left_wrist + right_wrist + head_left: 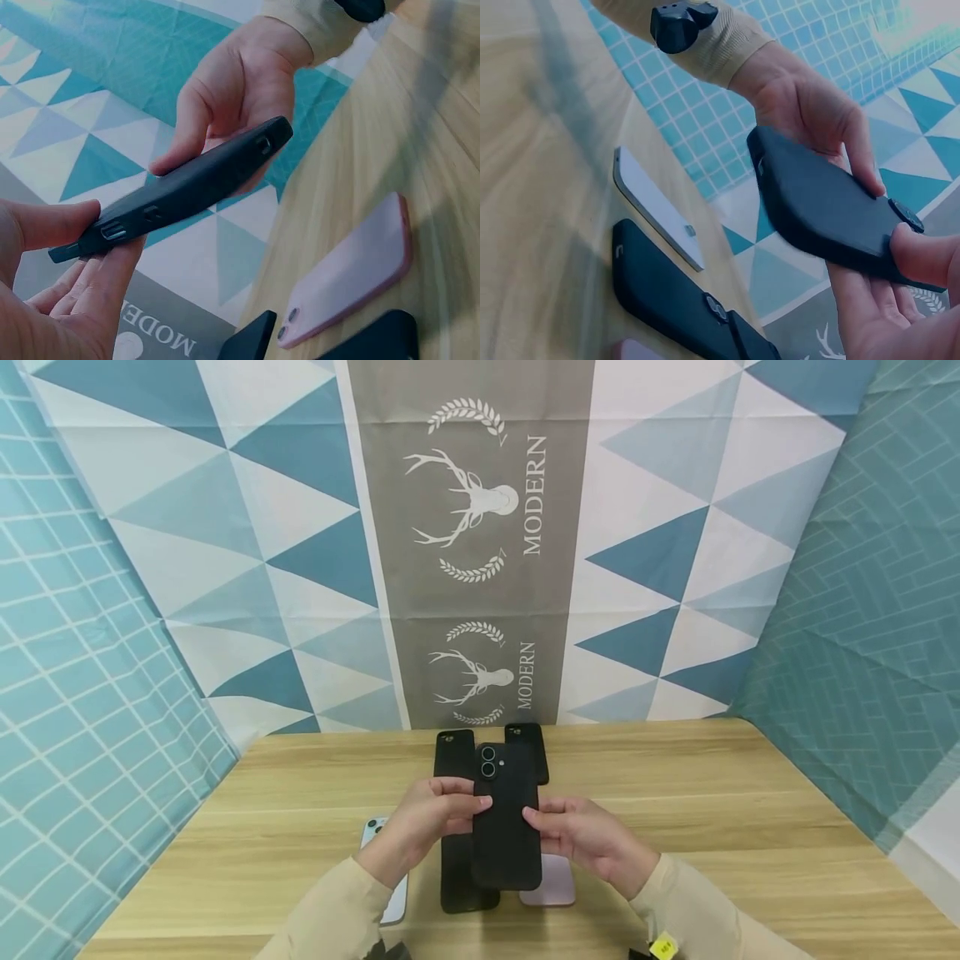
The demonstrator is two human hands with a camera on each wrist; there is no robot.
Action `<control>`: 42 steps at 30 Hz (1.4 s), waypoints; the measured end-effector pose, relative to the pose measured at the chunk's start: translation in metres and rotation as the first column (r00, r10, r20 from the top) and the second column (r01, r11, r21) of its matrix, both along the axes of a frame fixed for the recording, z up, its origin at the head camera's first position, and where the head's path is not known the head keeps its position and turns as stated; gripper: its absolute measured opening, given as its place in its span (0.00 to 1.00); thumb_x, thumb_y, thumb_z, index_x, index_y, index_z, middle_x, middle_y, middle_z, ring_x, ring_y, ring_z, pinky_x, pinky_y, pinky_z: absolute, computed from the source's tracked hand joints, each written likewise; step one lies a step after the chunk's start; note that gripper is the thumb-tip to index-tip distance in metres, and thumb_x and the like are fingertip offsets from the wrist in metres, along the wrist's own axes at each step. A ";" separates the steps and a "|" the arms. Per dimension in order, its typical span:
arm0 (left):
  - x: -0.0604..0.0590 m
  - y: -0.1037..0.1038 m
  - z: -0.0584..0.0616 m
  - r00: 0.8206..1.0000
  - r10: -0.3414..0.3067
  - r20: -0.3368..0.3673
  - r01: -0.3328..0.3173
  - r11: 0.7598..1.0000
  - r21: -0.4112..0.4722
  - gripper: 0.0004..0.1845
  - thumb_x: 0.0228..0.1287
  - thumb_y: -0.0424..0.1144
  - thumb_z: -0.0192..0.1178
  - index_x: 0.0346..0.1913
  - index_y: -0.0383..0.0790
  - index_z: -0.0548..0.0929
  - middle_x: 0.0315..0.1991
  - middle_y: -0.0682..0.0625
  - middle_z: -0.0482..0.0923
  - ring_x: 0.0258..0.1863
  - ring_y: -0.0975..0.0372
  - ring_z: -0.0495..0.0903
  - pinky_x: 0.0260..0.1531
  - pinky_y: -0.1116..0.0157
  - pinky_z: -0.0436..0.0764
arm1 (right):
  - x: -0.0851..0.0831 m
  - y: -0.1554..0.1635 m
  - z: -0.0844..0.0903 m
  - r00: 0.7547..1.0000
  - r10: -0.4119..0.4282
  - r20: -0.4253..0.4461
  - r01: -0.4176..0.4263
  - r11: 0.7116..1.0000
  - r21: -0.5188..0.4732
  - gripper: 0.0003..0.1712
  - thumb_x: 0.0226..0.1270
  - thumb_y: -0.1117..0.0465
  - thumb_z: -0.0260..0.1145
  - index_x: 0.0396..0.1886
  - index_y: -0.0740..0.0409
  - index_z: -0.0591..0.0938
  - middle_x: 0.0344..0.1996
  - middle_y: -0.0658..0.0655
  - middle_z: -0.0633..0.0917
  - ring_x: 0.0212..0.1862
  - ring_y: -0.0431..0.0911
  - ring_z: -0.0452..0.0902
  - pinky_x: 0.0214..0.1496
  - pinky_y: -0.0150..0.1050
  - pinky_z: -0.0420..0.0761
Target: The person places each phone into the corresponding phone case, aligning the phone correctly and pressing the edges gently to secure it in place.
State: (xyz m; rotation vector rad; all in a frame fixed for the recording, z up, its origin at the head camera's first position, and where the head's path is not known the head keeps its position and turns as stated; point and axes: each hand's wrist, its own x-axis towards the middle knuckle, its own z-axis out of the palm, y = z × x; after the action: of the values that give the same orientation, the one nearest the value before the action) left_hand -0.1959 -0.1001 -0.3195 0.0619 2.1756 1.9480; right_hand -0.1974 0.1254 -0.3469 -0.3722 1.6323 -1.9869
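Both hands grip a black-cased phone (506, 827) above a pink phone (553, 885)

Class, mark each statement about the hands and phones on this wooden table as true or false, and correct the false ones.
1. Both hands hold the black phone. True.
2. The held phone lies flat on the table. False: it is lifted above it.
3. A pink phone lies on the table. True.
4. The left hand is idle, away from the phone. False: its fingers grip the phone's edge.
5. The right hand holds the pink phone. False: it holds the black one.
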 end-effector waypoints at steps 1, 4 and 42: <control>0.001 0.000 -0.001 1.000 -0.007 0.001 0.007 1.000 -0.004 0.22 0.56 0.38 0.68 0.51 0.27 0.78 0.36 0.50 0.86 0.33 0.64 0.85 0.50 0.59 0.84 | 0.000 0.000 -0.001 1.000 -0.004 -0.002 0.004 1.000 0.003 0.08 0.68 0.58 0.63 0.42 0.55 0.85 0.35 0.44 0.88 0.40 0.36 0.85 0.50 0.30 0.83; 0.004 -0.001 -0.002 1.000 -0.018 -0.008 0.018 1.000 -0.012 0.24 0.57 0.38 0.67 0.53 0.26 0.77 0.40 0.47 0.86 0.35 0.64 0.85 0.51 0.59 0.84 | 0.002 0.000 -0.002 1.000 -0.021 -0.005 0.021 1.000 0.008 0.10 0.68 0.59 0.63 0.44 0.57 0.85 0.35 0.44 0.88 0.40 0.36 0.85 0.49 0.31 0.84; 0.014 -0.003 -0.025 1.000 0.016 -0.008 -0.016 0.998 0.067 0.19 0.57 0.36 0.67 0.49 0.28 0.82 0.36 0.50 0.88 0.32 0.64 0.86 0.47 0.61 0.85 | 0.001 -0.004 -0.013 1.000 0.024 -0.002 -0.024 1.000 0.006 0.28 0.66 0.60 0.65 0.61 0.72 0.73 0.42 0.47 0.88 0.44 0.36 0.84 0.53 0.32 0.82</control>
State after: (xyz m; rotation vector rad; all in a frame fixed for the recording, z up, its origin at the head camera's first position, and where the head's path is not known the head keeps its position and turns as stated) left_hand -0.1823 -0.1026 -0.3447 0.0642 2.1221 2.0328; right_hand -0.1966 0.1213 -0.3604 -0.3899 1.6275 -1.9637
